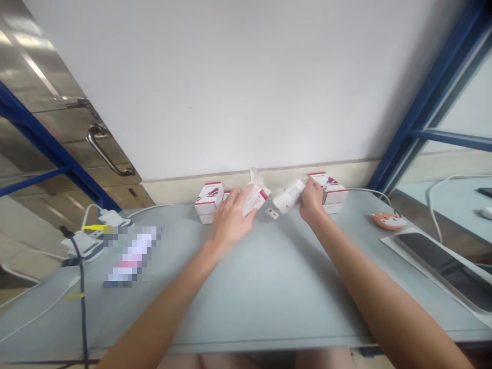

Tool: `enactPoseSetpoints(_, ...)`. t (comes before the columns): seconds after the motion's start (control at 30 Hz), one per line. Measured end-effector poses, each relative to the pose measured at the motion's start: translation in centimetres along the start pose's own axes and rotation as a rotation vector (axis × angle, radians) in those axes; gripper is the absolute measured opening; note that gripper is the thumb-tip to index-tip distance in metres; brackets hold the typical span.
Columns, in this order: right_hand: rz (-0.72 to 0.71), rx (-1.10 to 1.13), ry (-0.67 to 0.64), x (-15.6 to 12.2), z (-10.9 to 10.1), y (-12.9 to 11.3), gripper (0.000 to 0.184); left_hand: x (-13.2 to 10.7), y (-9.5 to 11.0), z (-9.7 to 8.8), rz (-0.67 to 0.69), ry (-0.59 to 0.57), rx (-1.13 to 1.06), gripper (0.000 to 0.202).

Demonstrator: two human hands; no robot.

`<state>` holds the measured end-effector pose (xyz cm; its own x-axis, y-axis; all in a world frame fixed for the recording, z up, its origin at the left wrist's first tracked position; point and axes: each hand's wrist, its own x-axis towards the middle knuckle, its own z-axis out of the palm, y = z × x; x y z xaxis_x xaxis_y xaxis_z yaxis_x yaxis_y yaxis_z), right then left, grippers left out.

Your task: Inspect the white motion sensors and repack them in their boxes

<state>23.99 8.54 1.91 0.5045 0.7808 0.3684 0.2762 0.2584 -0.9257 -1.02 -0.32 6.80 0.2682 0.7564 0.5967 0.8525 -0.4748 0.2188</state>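
Observation:
My left hand (232,212) is closed round a small white-and-red carton (254,199), whose flap (256,177) sticks up at the far end. My right hand (312,199) grips the right end of a white plastic device (288,197), which is blurred and looks like a motion sensor. Between the hands, a small white part (272,213) lies on the table. Just left of my left hand stands a white-and-red box (209,202). Beyond my right hand is another such box (334,193), close to the wrist.
The grey-blue table (261,297) meets a white wall at the back. A pixelated phone-like item (132,256), power strips (86,243) and cables lie on the left. At right are a fox-faced orange item (389,220) and a dark phone-like slab (442,264). Blue metal frames flank both sides.

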Motion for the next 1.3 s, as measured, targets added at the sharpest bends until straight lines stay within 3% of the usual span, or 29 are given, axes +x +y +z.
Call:
enactPoseSetpoints(0.1,0.114,0.020,0.173,0.4,-0.6,0.3,0.053,4.2,-0.2,1.2,0.125,-0.158,-0.019,0.061)
enactPoseSetpoints(0.23,0.168,0.057,0.247,0.5,-1.1,-0.3,0.045,7.6,-0.5,4.4,0.221,-0.315,0.025,0.068)
enactPoseSetpoints(0.33,0.163,0.085,0.264,0.6,-1.4,-0.9,0.038,7.8,-0.9,6.5,0.217,-0.349,0.029,0.075)
enactPoseSetpoints(0.47,0.143,0.093,0.279,0.6,-1.6,-1.5,0.035,7.1,-1.8,7.7,0.208,-0.356,0.042,0.074)
enactPoseSetpoints(0.7,0.099,0.069,0.257,-0.1,-1.3,-1.8,0.041,7.5,-2.2,8.8,0.189,-0.378,0.046,0.073)
enactPoseSetpoints(0.87,0.097,0.092,0.266,-0.2,-1.5,-2.1,0.033,8.1,-1.3,8.1,0.233,-0.430,0.005,0.073)
enactPoseSetpoints(1.0,0.135,0.118,0.247,-0.5,-1.3,-2.4,0.031,6.1,-0.2,6.3,0.248,-0.325,-0.016,0.066)
enactPoseSetpoints(1.07,0.171,0.135,0.197,-1.2,-0.6,-2.4,0.033,3.7,0.3,5.3,0.231,-0.146,-0.101,0.050)
enactPoseSetpoints(1.13,0.217,0.163,0.118,-2.5,0.6,-2.5,0.034,0.6,0.6,4.5,0.146,-0.085,-0.313,0.042)
enactPoseSetpoints(1.23,0.290,0.216,-0.017,-5.2,2.7,-3.0,0.030,-3.6,0.6,3.8,-0.098,-0.253,-0.818,0.058)
enactPoseSetpoints(1.3,0.332,0.241,-0.082,-6.9,3.5,-3.7,0.029,-5.2,0.2,3.6,-0.264,-0.398,-1.093,0.062)
